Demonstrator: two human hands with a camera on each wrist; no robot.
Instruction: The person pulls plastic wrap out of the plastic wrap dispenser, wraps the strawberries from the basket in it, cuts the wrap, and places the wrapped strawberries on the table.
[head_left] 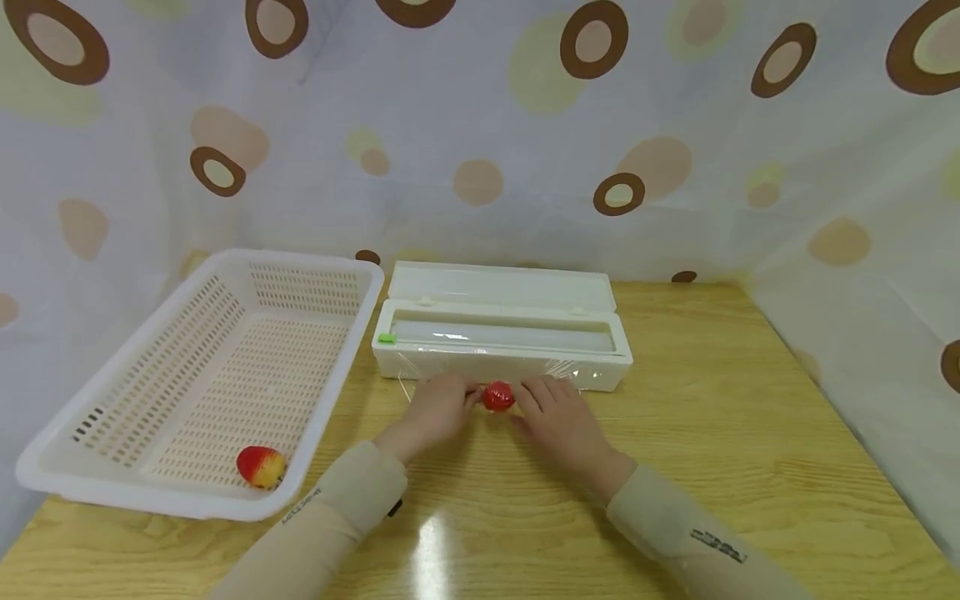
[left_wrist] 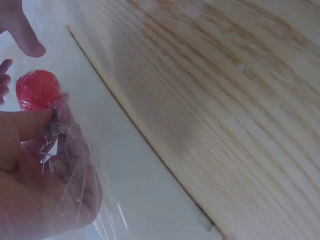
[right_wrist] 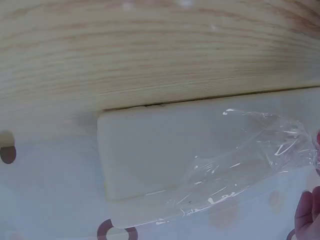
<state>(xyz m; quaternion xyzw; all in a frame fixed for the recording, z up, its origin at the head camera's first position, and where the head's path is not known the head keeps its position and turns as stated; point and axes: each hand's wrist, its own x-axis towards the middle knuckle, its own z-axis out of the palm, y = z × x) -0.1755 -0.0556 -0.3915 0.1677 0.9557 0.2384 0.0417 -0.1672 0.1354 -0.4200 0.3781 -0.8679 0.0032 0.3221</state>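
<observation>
A small red ball-shaped piece [head_left: 498, 397], perhaps a toy fruit, is wrapped in clear cling film in front of a white cling film dispenser [head_left: 495, 367]. Beside it, my left hand [head_left: 438, 410] pinches the twisted film between thumb and fingers, as the left wrist view shows with the red piece [left_wrist: 37, 90] just past the fingertips. On the other side is my right hand [head_left: 558, 425], its fingers extended near the red piece and apart from it in the left wrist view. Film [right_wrist: 240, 165] stretches from the dispenser toward the red piece.
The dispenser's lid [head_left: 501, 285] stands raised behind the film roll [head_left: 502, 335], and a green slider [head_left: 386, 338] sits at its left end. Left of it is a white plastic basket [head_left: 341, 375] holding a red and yellow toy fruit [head_left: 261, 467]. A patterned curtain hangs behind the wooden table [head_left: 720, 400].
</observation>
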